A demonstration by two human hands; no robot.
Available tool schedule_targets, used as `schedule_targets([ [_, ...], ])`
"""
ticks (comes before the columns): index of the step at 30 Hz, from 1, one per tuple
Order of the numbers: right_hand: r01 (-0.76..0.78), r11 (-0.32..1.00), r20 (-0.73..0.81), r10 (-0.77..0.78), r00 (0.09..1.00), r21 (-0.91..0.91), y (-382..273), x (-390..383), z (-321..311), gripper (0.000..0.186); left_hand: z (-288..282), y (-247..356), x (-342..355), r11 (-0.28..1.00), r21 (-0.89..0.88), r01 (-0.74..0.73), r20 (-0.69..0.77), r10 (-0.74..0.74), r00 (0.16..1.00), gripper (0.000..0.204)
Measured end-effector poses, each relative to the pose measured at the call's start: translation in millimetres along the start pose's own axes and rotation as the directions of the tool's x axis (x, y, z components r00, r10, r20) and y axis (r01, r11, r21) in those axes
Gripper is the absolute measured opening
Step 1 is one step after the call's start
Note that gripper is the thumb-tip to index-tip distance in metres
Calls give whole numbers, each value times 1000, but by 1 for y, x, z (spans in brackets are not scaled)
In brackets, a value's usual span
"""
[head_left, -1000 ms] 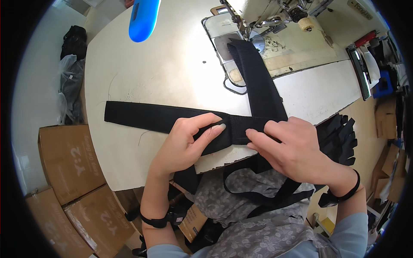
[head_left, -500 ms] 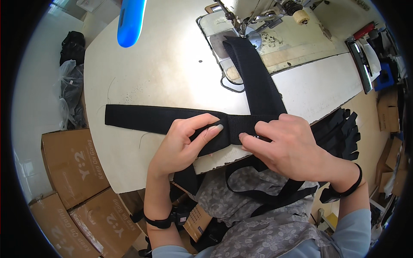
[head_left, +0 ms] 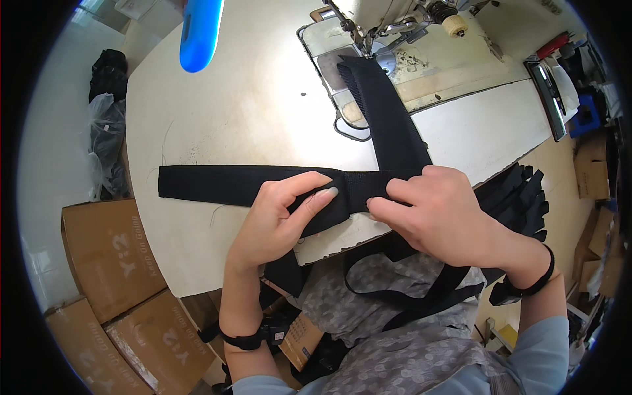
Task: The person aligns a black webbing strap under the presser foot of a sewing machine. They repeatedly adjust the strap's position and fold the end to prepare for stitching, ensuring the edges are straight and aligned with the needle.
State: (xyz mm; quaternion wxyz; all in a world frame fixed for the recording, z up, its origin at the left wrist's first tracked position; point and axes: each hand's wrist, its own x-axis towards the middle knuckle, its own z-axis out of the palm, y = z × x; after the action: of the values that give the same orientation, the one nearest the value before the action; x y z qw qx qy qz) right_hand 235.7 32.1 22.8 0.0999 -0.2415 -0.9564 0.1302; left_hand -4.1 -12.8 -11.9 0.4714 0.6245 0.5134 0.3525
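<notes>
While black strap (head_left: 214,184) lies across pale table (head_left: 230,112), left hand (head_left: 273,214) and right hand (head_left: 441,214) grip it, slightly apart.

A grey fabric apron (head_left: 405,359) printed all over with paler leaf and flower shapes is worn over the torso and lap. The arms are covered at the top by a light blue, plain cloth left sleeve (head_left: 260,384) and a matching light blue right sleeve (head_left: 545,345), by which both forearms are left bare. The left forearm is circled by a narrow black band (head_left: 240,342), to which a black, box-shaped device (head_left: 268,329) bearing a small pale square is fixed. On the right forearm, a slim black strap (head_left: 546,276) with a dark, blocky unit (head_left: 504,293) is worn.
</notes>
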Motion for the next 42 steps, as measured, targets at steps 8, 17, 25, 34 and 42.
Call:
schedule_targets([
  [8, -290, 742, -82, 419, 904, 604, 24, -14, -27, 41, -13, 4, 7, 953, -207, 221, -73, -240, 968, 18],
  [17, -217, 842, -44, 273, 961, 493, 16, 10, -7, 28, -46, -8, 21, 995, 31, 96, -112, -92, 989, 16],
  [25, -143, 875, 71, 124, 990, 463, 17, 29, 7, 24, -57, -9, 15, 993, 8, 115, -85, -114, 990, 13],
  [34, 18, 945, 51, -37, 998, 326, 9, 55, 24, 23, -79, -22, 11, 997, 36, 75, -174, -67, 983, 15],
  [42, -112, 839, 50, 101, 994, 533, 10, 58, 29, 16, -79, -25, 11, 994, 60, 92, -187, -79, 979, 17],
])
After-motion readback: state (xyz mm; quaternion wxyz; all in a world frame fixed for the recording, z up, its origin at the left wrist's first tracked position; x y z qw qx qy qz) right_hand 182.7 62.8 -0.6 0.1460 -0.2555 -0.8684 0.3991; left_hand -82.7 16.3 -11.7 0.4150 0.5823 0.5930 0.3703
